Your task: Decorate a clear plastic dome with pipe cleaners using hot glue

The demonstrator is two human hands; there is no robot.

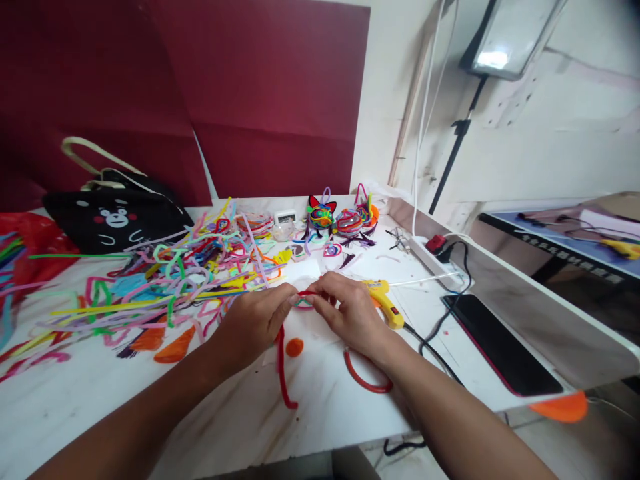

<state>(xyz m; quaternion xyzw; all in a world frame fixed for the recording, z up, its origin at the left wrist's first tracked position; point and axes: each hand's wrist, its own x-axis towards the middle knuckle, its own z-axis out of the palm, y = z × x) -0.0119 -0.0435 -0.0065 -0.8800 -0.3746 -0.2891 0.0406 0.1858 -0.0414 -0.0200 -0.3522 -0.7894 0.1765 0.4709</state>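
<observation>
My left hand (256, 319) and my right hand (351, 312) meet over the middle of the table, fingers pinched. Between the fingertips they grip a small bent red pipe cleaner (306, 293) with a bit of green in it. A longer red pipe cleaner (283, 377) hangs or lies below my left hand; whether it joins the held piece is hidden. An orange round pompom or disc (295, 347) rests just beneath the hands. Under my right wrist lies a curved red strip (365, 383). Beside that hand is a yellow glue gun (387, 308).
A heap of coloured pipe cleaners (200, 267) spreads over the left side, before a black bag (117, 220). Several decorated ornaments (349, 222) stand at the back. A power strip (433, 260) and a phone (500, 343) lie along the right, near the raised table edge (550, 303).
</observation>
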